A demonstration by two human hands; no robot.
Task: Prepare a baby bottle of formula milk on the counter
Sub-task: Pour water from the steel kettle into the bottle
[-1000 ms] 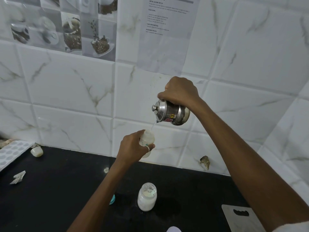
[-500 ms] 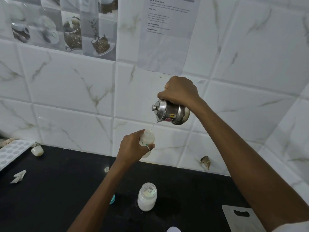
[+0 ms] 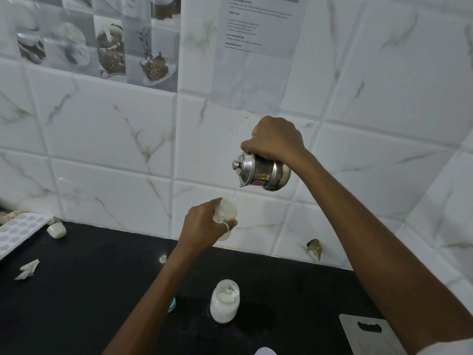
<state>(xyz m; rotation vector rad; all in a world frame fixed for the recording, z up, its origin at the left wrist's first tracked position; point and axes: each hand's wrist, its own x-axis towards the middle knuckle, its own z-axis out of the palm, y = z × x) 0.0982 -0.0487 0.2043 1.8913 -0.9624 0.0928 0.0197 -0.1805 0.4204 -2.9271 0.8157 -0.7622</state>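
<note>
Water [image 3: 235,192] runs in a thin stream from the spout of the steel pot [image 3: 265,172] into the open mouth of the baby bottle [image 3: 226,213]. Across the last second very little else has altered: both hands sit where they were, the pot's tilt looks the same, and the stream has not broken. The right hand [image 3: 277,139] is closed over the top of the pot, fingers curled round what is presumably its handle, which the hand hides. The left hand [image 3: 204,225] is wrapped round the bottle's body, holding it upright in the air above the black tabletop [image 3: 102,278], close to the tiled wall and just below the spout. How full the bottle is cannot be read through its cloudy wall. The steadiness suggests the filling step is midway rather than ending, with water being added slowly. A second white-filled jar [image 3: 224,302] stands on the tabletop below the hands, with a teal lid [image 3: 172,304] just beside the left forearm, so capping and mixing look yet to come.
</note>
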